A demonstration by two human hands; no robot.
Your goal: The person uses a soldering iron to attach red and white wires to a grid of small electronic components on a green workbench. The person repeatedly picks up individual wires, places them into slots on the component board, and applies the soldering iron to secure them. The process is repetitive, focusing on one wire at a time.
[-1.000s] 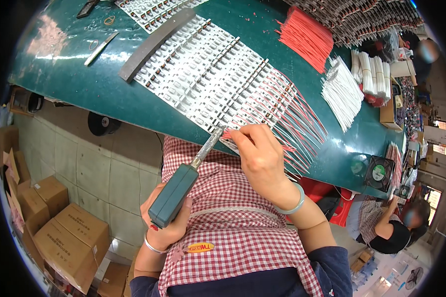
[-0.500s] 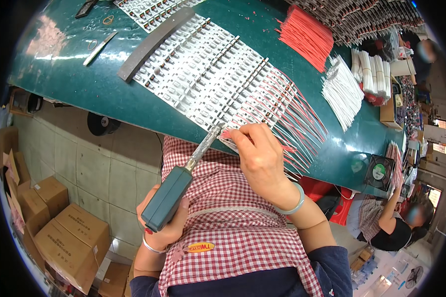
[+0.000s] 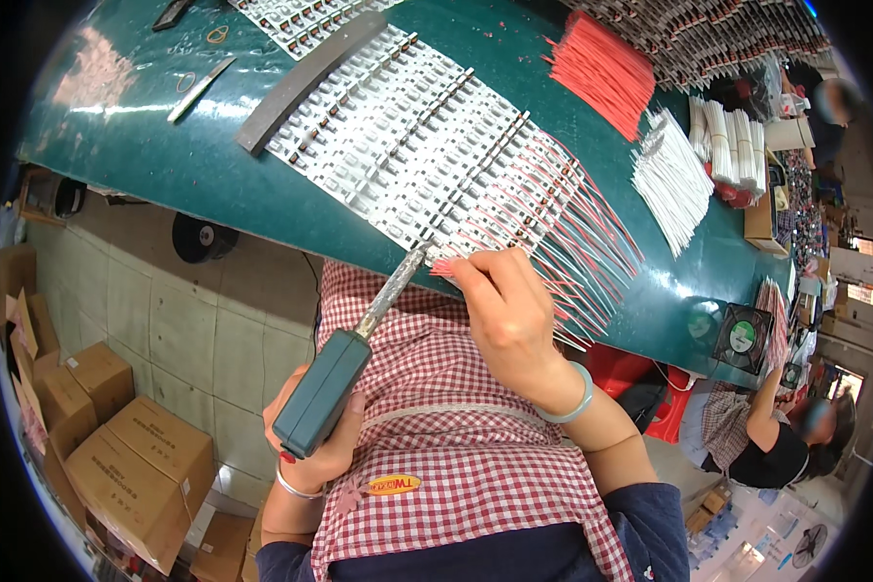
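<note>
My left hand (image 3: 342, 427) is wrapped round the dark green handle of a soldering iron (image 3: 325, 388). Its silvery barrel slants up and away, with the tip at the near edge of a panel of small white circuit boards (image 3: 388, 136). Beside that tip, my right hand (image 3: 509, 315) pinches the ends of thin red wires (image 3: 443, 267) between thumb and fingers. Whether the tip touches a wire or a board is too small to tell. Rows of red and white wires (image 3: 592, 233) fan out to the right from the panel's right-hand part.
A dark bar (image 3: 310, 82) lies across the panel's left side. Bundles of red wires (image 3: 601, 73) and white wires (image 3: 671, 179) lie at the right on the green table (image 3: 155, 179). Tweezers (image 3: 201, 90) rest at the left. A small fan (image 3: 742, 337) and a co-worker (image 3: 771, 436) are at the right.
The soldering iron, in my left hand, has shifted slightly left, its tip moving a little along the panel's near edge. My right hand stays almost in place, still pinching.
</note>
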